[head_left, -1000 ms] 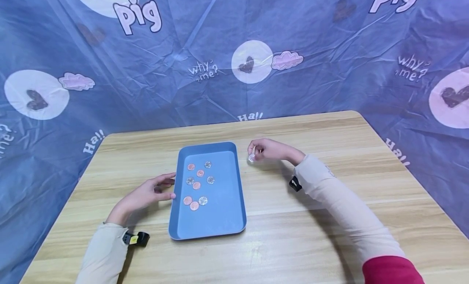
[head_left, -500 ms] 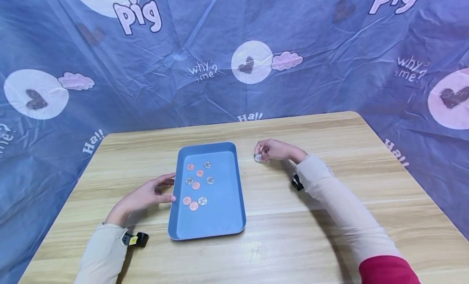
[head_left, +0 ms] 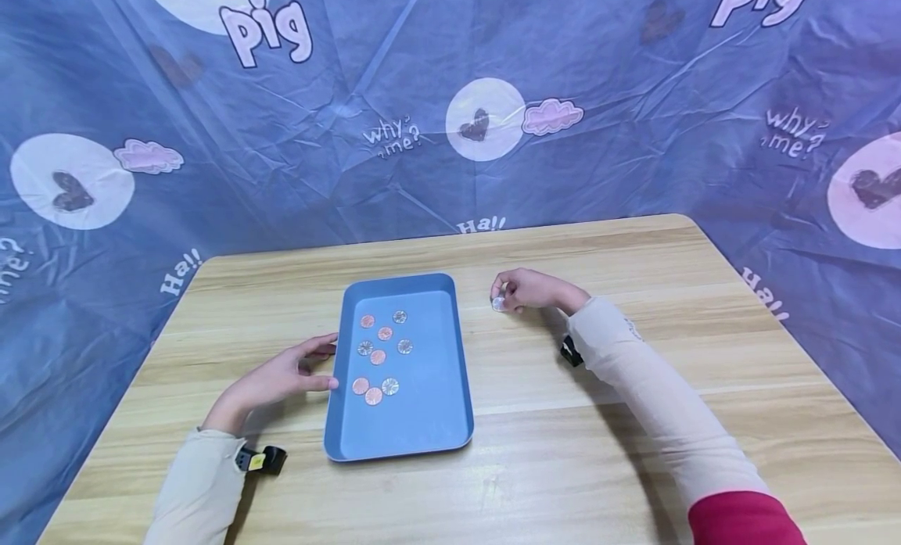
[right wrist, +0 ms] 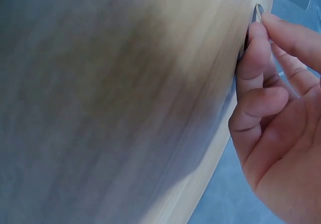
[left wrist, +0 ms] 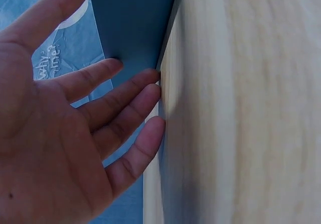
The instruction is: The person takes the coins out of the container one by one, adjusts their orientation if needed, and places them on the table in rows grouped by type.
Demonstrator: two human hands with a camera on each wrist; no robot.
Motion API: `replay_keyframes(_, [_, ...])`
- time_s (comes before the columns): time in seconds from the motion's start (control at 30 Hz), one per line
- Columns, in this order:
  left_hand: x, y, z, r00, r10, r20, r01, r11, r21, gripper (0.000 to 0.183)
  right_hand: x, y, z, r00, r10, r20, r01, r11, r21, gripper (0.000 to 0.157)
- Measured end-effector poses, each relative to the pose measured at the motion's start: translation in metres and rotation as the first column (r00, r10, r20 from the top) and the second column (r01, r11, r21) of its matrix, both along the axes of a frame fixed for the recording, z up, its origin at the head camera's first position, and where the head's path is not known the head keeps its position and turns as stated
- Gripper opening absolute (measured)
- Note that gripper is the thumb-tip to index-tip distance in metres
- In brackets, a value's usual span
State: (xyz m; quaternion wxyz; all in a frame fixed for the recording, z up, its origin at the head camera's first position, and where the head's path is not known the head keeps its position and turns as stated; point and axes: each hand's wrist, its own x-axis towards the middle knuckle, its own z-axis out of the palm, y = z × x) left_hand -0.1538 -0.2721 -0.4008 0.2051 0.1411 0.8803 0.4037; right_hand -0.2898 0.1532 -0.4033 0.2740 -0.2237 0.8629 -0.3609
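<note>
A blue rectangular tray (head_left: 429, 420) lies on the table with several copper-coloured and silver-coloured coins, most of them in its left half. Against the tray's left wall rests my left hand (head_left: 285, 371), its fingers spread and loosely bent. In the left wrist view, those fingertips (left wrist: 150, 78) touch or nearly touch the tray's outer side. To the right of the tray, my right hand (head_left: 531, 288) pinches a silver coin (head_left: 498, 303) between thumb and fingers, low over the tabletop. The right wrist view shows this coin (right wrist: 259, 12) edge-on at the fingertips.
The wooden table (head_left: 563, 467) reaches back to a blue printed cloth (head_left: 317, 154) hanging behind it. A wrist camera (head_left: 262, 459) sits under the left sleeve cuff, and another (head_left: 571, 351) under the right.
My right hand has moved slightly to the right, away from the tray, with the silver coin still pinched. The left hand, the tray and the coins in it stay in place.
</note>
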Motion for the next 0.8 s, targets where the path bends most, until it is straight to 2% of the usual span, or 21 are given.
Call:
replay_keyframes(0.43, [0.0002, -0.0007, 0.0021, 1.000, 0.011, 0.020, -0.011, 1.000, -0.001, 0.083, 0.0028, -0.0051, 0.0017, 0.999, -0.024, -0.024, 0.027, 0.995, 0.100, 0.016])
replay_keyframes(0.8, [0.0014, -0.0003, 0.0013, 1.000, 0.011, 0.027, -0.010, 1.000, -0.008, 0.083, 0.0042, -0.0012, 0.0032, 0.999, -0.033, 0.001, 0.033, 0.999, 0.030, 0.019])
